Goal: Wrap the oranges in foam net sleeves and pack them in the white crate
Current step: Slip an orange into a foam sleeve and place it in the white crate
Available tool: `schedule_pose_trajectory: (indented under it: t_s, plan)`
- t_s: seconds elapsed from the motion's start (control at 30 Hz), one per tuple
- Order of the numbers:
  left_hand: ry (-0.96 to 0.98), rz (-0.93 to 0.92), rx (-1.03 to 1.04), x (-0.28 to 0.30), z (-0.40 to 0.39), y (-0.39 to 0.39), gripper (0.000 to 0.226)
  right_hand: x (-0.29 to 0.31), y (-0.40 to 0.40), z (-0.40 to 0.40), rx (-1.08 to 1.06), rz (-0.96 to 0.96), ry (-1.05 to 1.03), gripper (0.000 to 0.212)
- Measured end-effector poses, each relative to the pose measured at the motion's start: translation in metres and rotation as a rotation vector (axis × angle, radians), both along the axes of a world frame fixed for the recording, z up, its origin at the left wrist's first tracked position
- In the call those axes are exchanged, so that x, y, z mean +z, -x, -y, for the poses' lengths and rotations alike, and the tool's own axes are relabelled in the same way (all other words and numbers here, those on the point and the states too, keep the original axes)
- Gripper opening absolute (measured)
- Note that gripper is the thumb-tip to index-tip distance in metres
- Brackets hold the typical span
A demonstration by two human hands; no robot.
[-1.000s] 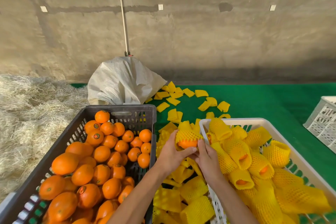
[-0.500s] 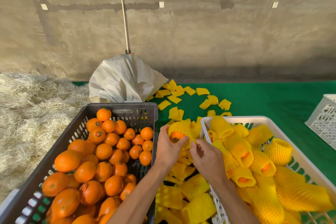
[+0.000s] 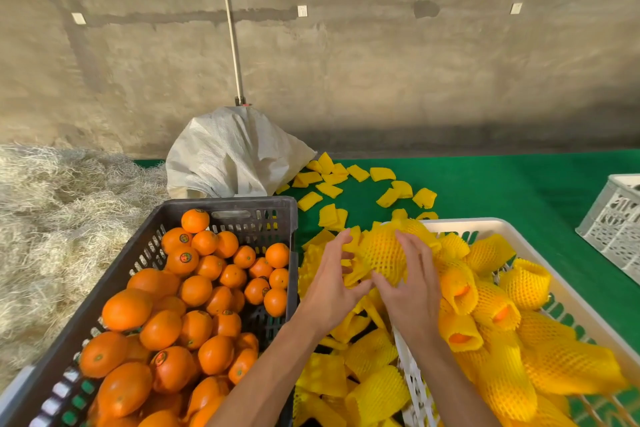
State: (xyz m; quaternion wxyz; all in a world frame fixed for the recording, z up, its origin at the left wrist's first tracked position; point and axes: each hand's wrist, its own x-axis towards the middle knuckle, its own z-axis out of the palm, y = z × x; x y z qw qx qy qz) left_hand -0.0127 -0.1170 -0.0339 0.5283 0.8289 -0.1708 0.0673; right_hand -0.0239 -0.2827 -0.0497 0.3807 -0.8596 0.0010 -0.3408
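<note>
green matting (image 3: pixel 502 191) under crates, concrete wall (image 3: pixel 381 62) behind, straw (image 3: pixel 52 218) perhaps

Both arms are bare from the wrists up, with no sleeves, and the left hand (image 3: pixel 329 288) and right hand (image 3: pixel 410 291) wear nothing.
</note>
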Motion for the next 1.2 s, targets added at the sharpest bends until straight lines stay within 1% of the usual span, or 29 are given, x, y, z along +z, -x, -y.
schedule_pose_trajectory:
  t_s: [0.07,0.17,0.23,0.3,0.37,0.43,0.47,0.53,0.6,0.67,0.7,0.73,0.8,0.83,0.87,0.9,0.93,0.97,1.0,1.1,1.13,1.2]
  plan:
    - [0.015,0.020,0.065,0.002,0.000,0.001,0.071,0.003,-0.005,0.012,-0.199,0.055,0.038,0.088]
    - [0.023,0.049,0.150,0.004,-0.002,0.002,0.047,0.006,-0.010,0.027,-0.438,-0.068,0.011,0.096]
    - [0.030,0.051,0.144,0.004,-0.001,0.001,0.041,0.002,-0.010,0.031,-0.484,-0.147,0.088,0.092]
    - [0.056,0.080,0.141,0.005,-0.001,0.002,0.036,-0.004,-0.010,0.026,-0.400,-0.194,0.190,0.082]
    - [0.119,0.157,0.179,0.009,-0.004,0.001,0.029,-0.009,-0.011,0.019,-0.256,-0.214,0.305,0.062]
    - [0.195,0.228,0.282,0.014,-0.010,-0.001,0.025,-0.011,-0.014,0.014,-0.097,-0.238,0.424,0.040]
    - [0.226,0.222,0.344,0.016,-0.015,-0.004,0.025,-0.012,-0.015,0.013,-0.024,-0.257,0.476,0.033]
    - [0.222,0.165,0.457,0.017,-0.031,-0.012,0.029,-0.016,-0.015,0.008,0.102,-0.292,0.553,0.028]
    - [0.113,0.139,0.542,0.011,-0.053,-0.020,0.031,-0.021,-0.014,0.002,0.209,-0.319,0.614,0.029]
    - [-0.056,0.066,0.584,-0.002,-0.078,-0.026,0.028,-0.026,-0.013,-0.005,0.283,-0.359,0.694,0.031]
    - [-0.176,-0.041,0.579,-0.010,-0.090,-0.030,0.027,-0.028,-0.013,-0.008,0.289,-0.388,0.757,0.032]
    - [-0.329,-0.204,0.542,-0.017,-0.100,-0.032,0.026,-0.030,-0.013,-0.011,0.271,-0.424,0.840,0.032]
    - [-0.748,-0.569,0.367,-0.032,-0.111,-0.030,0.028,-0.032,-0.012,-0.016,0.233,-0.540,1.006,0.030]
    - [-0.924,-0.704,0.274,-0.039,-0.113,-0.028,0.032,-0.034,-0.012,-0.019,0.238,-0.622,1.052,0.031]
    - [-1.033,-0.798,0.193,-0.044,-0.115,-0.026,0.037,-0.037,-0.012,-0.020,0.255,-0.709,1.077,0.034]
    - [-1.096,-0.855,0.114,-0.047,-0.115,-0.024,0.040,-0.039,-0.012,-0.021,0.273,-0.798,1.100,0.040]
    - [-1.107,-0.907,0.076,-0.050,-0.113,-0.022,0.042,-0.041,-0.012,-0.022,0.281,-0.871,1.135,0.046]
    - [-1.085,-0.959,0.061,-0.050,-0.111,-0.020,0.043,-0.042,-0.011,-0.022,0.277,-0.914,1.183,0.051]
    - [-1.106,-0.992,0.046,-0.047,-0.108,-0.016,0.047,-0.043,-0.011,-0.022,0.267,-0.934,1.223,0.054]
    - [-1.271,-0.981,-0.012,-0.041,-0.102,-0.011,0.063,-0.044,-0.010,-0.023,0.240,-0.964,1.245,0.053]
    - [-1.340,-0.982,-0.049,-0.044,-0.100,-0.011,0.065,-0.044,-0.010,-0.023,0.230,-0.972,1.238,0.052]
    - [-1.404,-0.969,-0.051,-0.055,-0.100,-0.009,0.061,-0.044,-0.009,-0.023,0.217,-0.971,1.220,0.052]
